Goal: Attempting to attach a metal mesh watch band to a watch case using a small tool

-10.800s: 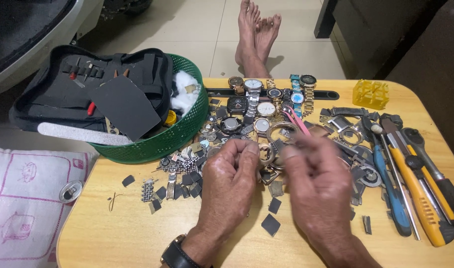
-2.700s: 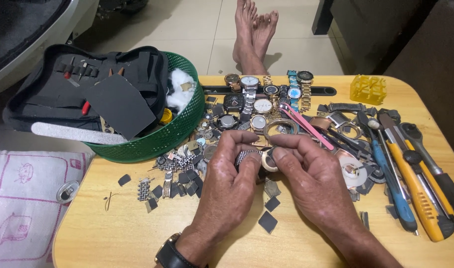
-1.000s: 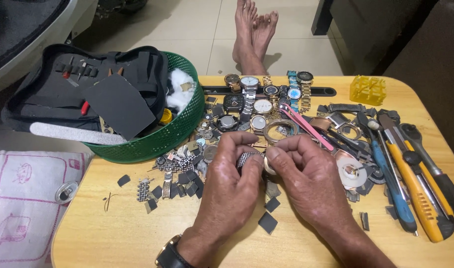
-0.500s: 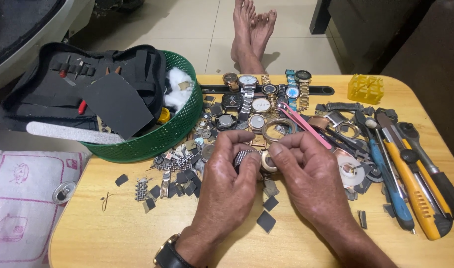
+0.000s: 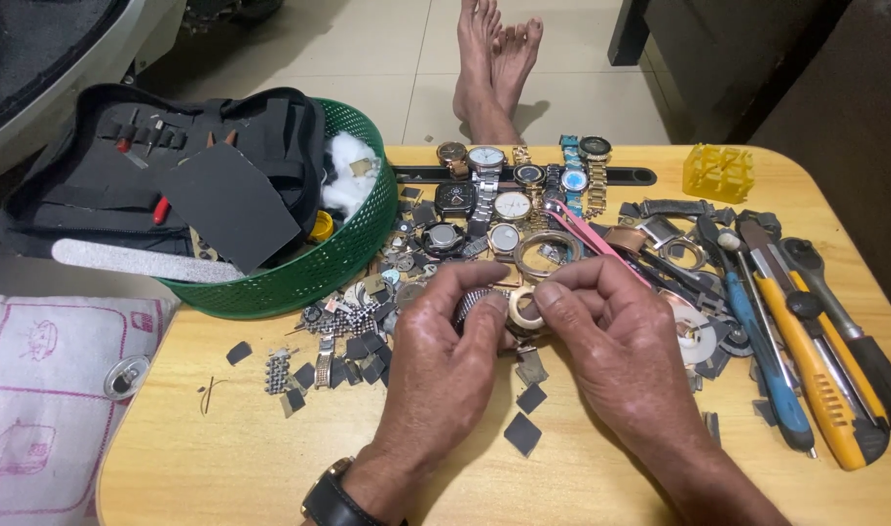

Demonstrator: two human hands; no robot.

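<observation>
Both my hands meet over the middle of a small wooden table (image 5: 212,458). My left hand (image 5: 445,360) pinches a silver metal watch band (image 5: 470,305) between thumb and fingers. My right hand (image 5: 611,341) grips the gold-coloured round watch case (image 5: 523,310) joined to that band. The watch sits between the fingertips, a little above the table. Loose band links and dark square pads (image 5: 353,346) lie just left of my left hand.
A green mesh basket (image 5: 338,258) holding a black tool pouch (image 5: 173,185) stands at the back left. Several watches (image 5: 499,185) lie at the back centre. Screwdrivers and a yellow utility knife (image 5: 825,390) lie at right, with a yellow plastic block (image 5: 718,172). Bare feet (image 5: 494,58) rest beyond the table.
Both hands have stayed together on the watch, with small turns of the fingers. Much earlier they were apart over the parts pile.
</observation>
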